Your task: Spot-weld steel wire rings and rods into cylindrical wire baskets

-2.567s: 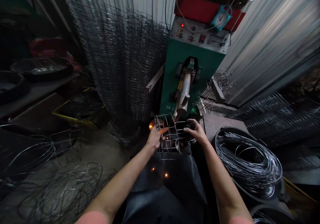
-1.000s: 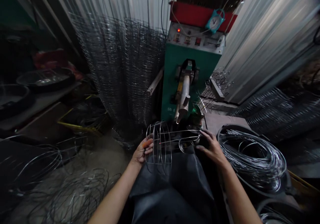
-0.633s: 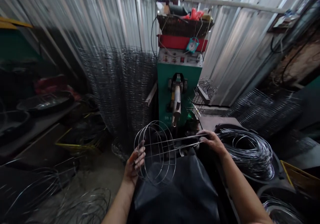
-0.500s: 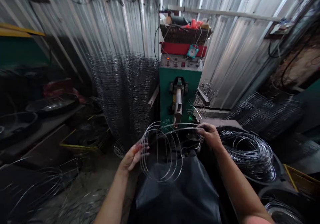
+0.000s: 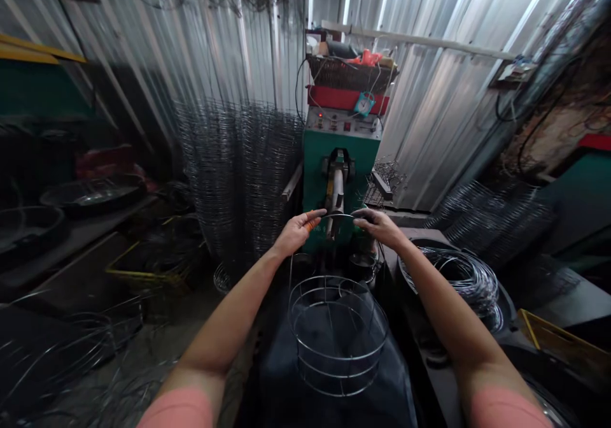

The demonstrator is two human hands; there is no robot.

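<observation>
A round wire basket frame (image 5: 352, 358) hangs over the dark apron on my lap, with several rings joined by upright wires. Its arched wire handle (image 5: 340, 215) runs between my two hands, close to the spot welder's electrode arm (image 5: 338, 189). My left hand (image 5: 294, 234), with orange wraps on its fingers, is closed on the left part of the handle in a pinch. On the other side my right hand (image 5: 382, 227) pinches the same wire. Whether the wire touches the electrode tip I cannot tell.
Ahead stands the green spot welder (image 5: 312, 154) with a small teal clock (image 5: 364, 104) on it. Tall stacks of wire frames (image 5: 214, 179) rise at its left. At right, a tub holds coiled wire rings (image 5: 470, 281). A yellow-edged crate (image 5: 143, 275) sits left.
My hands have moved up and forward to the electrode, and my left hand has shifted onto the handle. The basket frame has swung from tilted sideways to hanging below the handle.
</observation>
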